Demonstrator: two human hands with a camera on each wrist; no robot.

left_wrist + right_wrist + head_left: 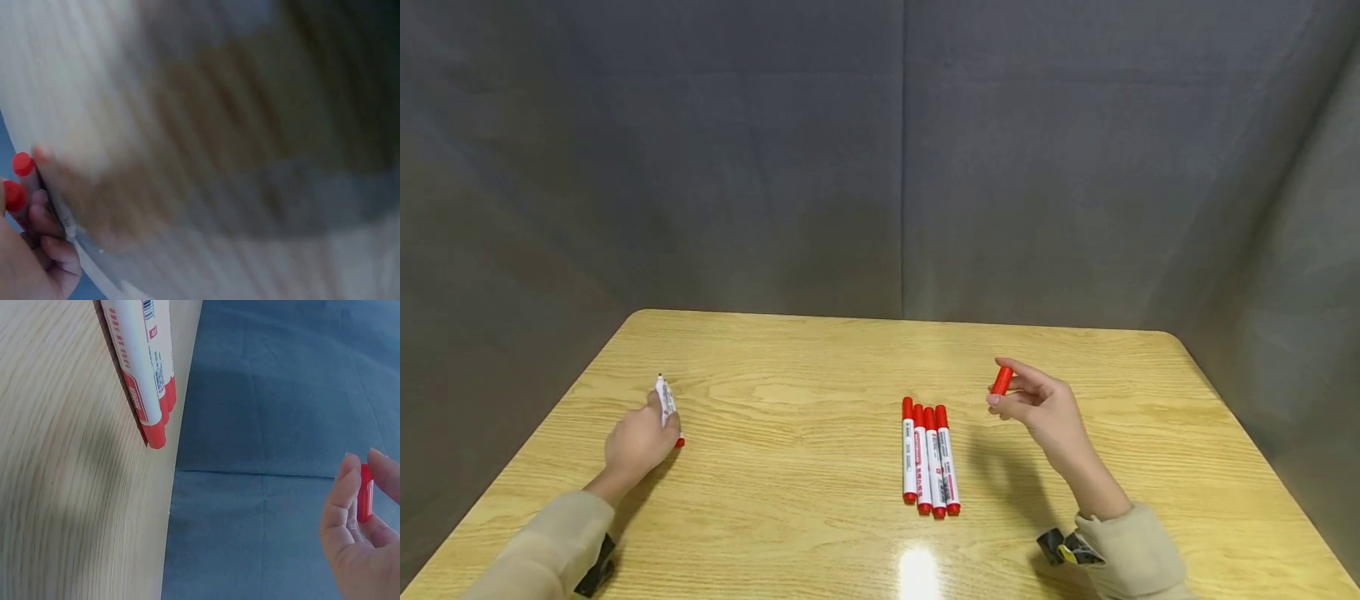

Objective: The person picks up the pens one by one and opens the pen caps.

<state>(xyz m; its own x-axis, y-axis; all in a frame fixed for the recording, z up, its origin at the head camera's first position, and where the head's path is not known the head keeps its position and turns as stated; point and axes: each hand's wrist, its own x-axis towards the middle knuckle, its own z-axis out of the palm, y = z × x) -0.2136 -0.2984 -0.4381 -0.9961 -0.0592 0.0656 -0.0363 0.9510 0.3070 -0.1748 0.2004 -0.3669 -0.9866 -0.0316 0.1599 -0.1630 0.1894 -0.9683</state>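
Note:
At the left of the table, my left hand (642, 442) grips a white marker (666, 398) with its bare tip pointing up and away. Two red marker ends (23, 164) show beside the fingers in the left wrist view, so a second marker seems to be in this hand; the fingers hide most of both. My right hand (1047, 410) is raised over the table's right side and pinches a red marker cap (1002, 380) between thumb and fingers. Left of that hand, several capped red-and-white markers (931, 458) lie side by side on the table.
The wooden table (790, 367) has rounded far corners. Grey cloth (880, 167) hangs behind it and along both sides. A black strap piece (1051, 547) sticks out at the right sleeve. Light glares off the table near its front edge.

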